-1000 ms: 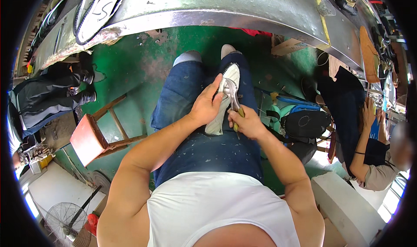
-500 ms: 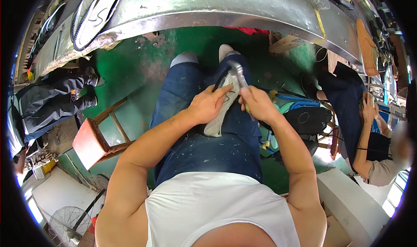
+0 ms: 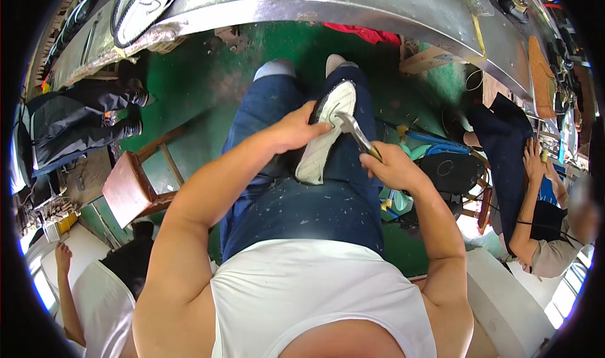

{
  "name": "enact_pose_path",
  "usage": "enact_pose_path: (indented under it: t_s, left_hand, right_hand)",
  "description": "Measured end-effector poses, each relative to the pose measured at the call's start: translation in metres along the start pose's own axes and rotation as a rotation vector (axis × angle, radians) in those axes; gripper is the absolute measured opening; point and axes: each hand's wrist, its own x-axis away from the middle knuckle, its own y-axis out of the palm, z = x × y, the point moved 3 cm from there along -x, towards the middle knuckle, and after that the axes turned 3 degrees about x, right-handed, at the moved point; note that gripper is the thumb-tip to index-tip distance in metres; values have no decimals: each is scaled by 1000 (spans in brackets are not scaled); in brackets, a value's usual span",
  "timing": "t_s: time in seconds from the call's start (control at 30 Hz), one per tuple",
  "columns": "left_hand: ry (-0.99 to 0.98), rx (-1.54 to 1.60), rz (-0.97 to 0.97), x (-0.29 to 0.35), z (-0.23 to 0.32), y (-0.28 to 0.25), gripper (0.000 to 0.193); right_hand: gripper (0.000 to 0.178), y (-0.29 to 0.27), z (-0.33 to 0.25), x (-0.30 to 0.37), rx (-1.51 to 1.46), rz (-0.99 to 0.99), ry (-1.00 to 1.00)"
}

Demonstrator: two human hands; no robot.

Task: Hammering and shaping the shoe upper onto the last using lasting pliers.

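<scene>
A shoe [image 3: 315,159] lies bottom-up along my thighs, with a pale, flat underside and dark, gathered edges round the toe. My left hand [image 3: 295,130] grips its left side, the thumb pressed on the pale underside. In my right hand [image 3: 392,165] is a hammer [image 3: 360,135], held by the handle. Its metal head is over the front half of the shoe, close to a dark mark there; whether it touches cannot be made out.
A metal-topped bench [image 3: 277,10] runs ahead of my knees, with another pale-bottomed shoe [image 3: 142,11] on its left part. A stool [image 3: 129,188] stands at left. People sit or stand at both sides; one in white [image 3: 104,307] is behind me at lower left.
The hammer head has come from beside the toe back toward the middle of the shoe. My left fingers have drawn off the underside to its edge. A person in white has appeared at lower left.
</scene>
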Motion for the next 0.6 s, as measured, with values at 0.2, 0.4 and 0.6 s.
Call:
enact_pose_path:
  t_s: [0.2,0.4,0.6]
  left_hand:
    - [-114,168,-83,-7,-4,3,59]
    - [-108,195,-61,-7,-15,5,52]
    - [-13,280,-50,-5,-20,2,49]
  right_hand:
    - [36,25,-19,20,507,-18,-404]
    - [34,40,-27,5,638,-38,-303]
    - [29,64,5,25,415,147,-376]
